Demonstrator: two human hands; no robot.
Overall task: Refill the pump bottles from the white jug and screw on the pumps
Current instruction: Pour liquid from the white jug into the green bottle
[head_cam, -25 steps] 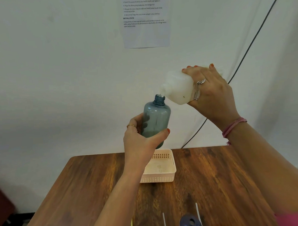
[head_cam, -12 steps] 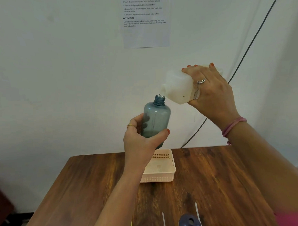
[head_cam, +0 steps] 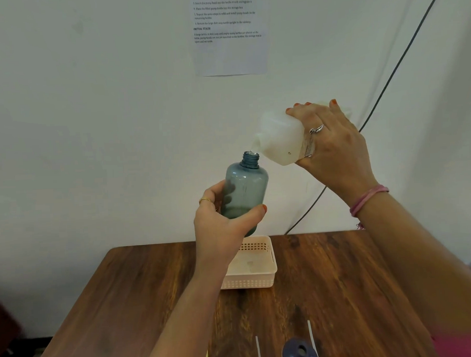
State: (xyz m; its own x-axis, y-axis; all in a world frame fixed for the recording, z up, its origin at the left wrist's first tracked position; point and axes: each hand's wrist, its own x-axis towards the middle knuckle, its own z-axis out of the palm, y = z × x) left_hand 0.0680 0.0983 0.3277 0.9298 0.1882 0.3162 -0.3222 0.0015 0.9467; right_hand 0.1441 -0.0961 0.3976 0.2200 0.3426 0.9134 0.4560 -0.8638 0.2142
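The left hand (head_cam: pixel 220 227) is closed around the lower body of a translucent blue-grey plastic pump bottle (head_cam: pixel 245 190), held near upright in the air above the brown wooden table (head_cam: pixel 341 281). The bottle's threaded neck is open, with no pump fitted. Its contents cannot be judged through the tinted wall.

The right hand (head_cam: pixel 332 144) grips the base end of a white opaque plastic jug (head_cam: pixel 280 138), tipped spout-down to the left. The jug's spout sits at the rim of the bottle's mouth, and something pale shows there. A strip of label on the jug beside the fingers is too small to read.

On the table behind the left forearm stands a pale peach perforated plastic basket (head_cam: pixel 270 257), with nothing visible inside it. At the near edge of the table a dark blue bottle top (head_cam: pixel 300 352) and two thin white tubes (head_cam: pixel 311 331) are partly cut off.

A printed paper sheet (head_cam: pixel 230 43) is fixed to the white wall. The heading "INITIAL STATE" is legible; the rest is largely blurred.
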